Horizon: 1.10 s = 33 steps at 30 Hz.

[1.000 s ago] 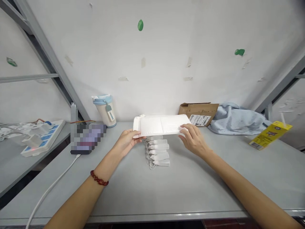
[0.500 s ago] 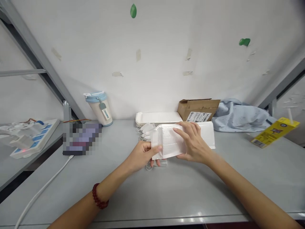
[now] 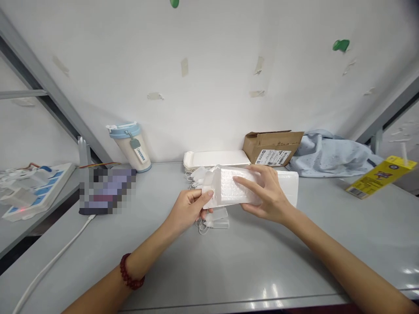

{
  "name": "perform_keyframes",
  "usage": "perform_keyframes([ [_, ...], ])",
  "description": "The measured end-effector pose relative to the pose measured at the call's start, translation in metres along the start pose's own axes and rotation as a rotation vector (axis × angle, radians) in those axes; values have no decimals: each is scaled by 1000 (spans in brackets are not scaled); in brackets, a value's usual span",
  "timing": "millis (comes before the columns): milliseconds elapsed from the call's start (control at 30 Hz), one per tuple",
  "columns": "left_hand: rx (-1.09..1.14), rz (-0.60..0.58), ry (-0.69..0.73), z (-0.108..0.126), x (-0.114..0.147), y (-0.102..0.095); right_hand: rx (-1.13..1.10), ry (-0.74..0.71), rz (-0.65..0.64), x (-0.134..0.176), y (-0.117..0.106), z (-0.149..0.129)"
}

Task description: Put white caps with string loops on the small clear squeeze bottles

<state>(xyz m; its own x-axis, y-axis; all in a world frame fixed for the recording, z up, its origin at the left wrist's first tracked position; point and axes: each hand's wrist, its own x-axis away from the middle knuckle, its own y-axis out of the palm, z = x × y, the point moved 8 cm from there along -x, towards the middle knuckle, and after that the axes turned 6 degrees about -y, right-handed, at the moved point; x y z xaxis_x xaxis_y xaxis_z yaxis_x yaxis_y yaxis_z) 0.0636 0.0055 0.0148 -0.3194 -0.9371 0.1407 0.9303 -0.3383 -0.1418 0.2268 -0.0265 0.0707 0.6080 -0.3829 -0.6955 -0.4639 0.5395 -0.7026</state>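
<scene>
A white padded envelope with a bubbly surface (image 3: 227, 187) is held up between my two hands over the table. My left hand (image 3: 188, 207) pinches its left end, thumb on top. My right hand (image 3: 270, 192) grips the body from the right, with the index finger lying along its face. Past my right hand shows a smooth white piece (image 3: 288, 185); I cannot tell whether it belongs to the same envelope. Below the envelope lie small clear plastic cases with cord loops (image 3: 218, 223). More of these white looped pieces (image 3: 197, 175) sit behind it, partly hidden.
Behind my hands lies a stack of white envelopes (image 3: 216, 158), beside an open cardboard box (image 3: 275, 148) and light blue cloth (image 3: 330, 155). A yellow drink carton (image 3: 381, 176) stands tilted at right. Leftward are a tumbler (image 3: 131, 148), a blurred phone (image 3: 109, 192) and a power strip (image 3: 39, 192).
The envelope has tilted in my hands, and its bubbly surface shows more plainly. My left hand has shifted slightly up and left, baring more clear cases underneath. The whole view has moved a little.
</scene>
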Motion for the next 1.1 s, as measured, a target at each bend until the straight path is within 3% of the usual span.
perform_keyframes([
  [100,7,1,10,2,0,-1,-34,-5,9,2,1,2],
  [200,22,79,46,5,-4,-16,-51,56,27,5,2,12],
  [300,1,294,77,2,-11,-52,-78,137,48,10,5,28],
  [400,-174,540,113,-4,-19,-90,-101,209,60,15,8,41],
  [467,-358,604,159,-5,-25,-102,-109,254,56,17,11,47],
  [567,-420,546,151,-13,-35,-104,-104,301,37,20,15,53],
  [800,-497,399,178,-13,-41,-83,-87,307,-14,22,20,55],
  [1100,-364,362,258,-8,-39,-82,-53,289,-58,22,25,53],
])
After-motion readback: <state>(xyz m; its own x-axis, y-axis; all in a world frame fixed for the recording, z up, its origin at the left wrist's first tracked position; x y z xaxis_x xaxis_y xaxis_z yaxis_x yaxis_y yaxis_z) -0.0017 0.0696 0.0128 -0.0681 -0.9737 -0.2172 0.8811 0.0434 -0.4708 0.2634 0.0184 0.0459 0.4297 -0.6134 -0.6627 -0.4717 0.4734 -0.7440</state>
